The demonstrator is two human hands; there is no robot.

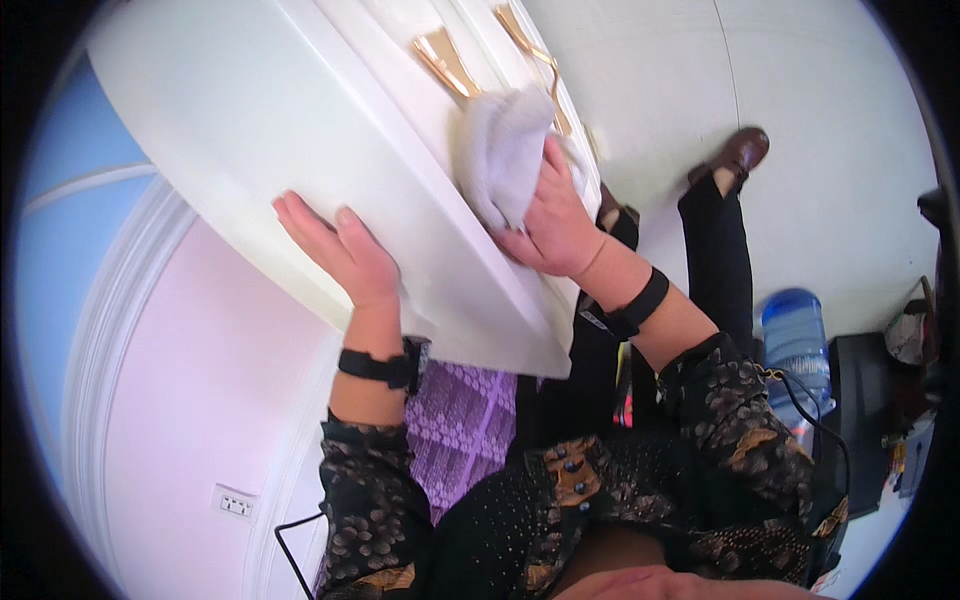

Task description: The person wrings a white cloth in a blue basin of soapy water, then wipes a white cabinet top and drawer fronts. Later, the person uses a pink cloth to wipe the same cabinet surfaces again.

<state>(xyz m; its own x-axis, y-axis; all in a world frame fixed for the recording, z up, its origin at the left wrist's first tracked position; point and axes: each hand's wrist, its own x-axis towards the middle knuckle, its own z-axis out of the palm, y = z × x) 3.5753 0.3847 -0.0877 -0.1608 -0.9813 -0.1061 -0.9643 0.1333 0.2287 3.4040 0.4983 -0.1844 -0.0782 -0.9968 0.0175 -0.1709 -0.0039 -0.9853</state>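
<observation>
A white cabinet (225, 112) with a smooth top stands before me. My left hand (341, 255) rests on that top near its corner, holding nothing, with the thumb apart from the fingers. In my right hand (559, 225) is a bunched pale grey cloth (499, 157), pressed against the cabinet's front just below the top's edge. The cloth touches the end of one gold-coloured handle (446, 60) and partly covers the front around it. A second gold handle (529, 45) sits farther out on the front. Folds of cloth hide some of my right fingers.
A purple lace-patterned cloth (465, 427) hangs beside the cabinet's near end. Behind it are a pink wall (202, 360) and a wall socket (234, 502). At right, a blue water-cooler bottle (795, 337) stands by a dark piece of furniture (855, 420). Pale floor (825, 150) lies around my feet.
</observation>
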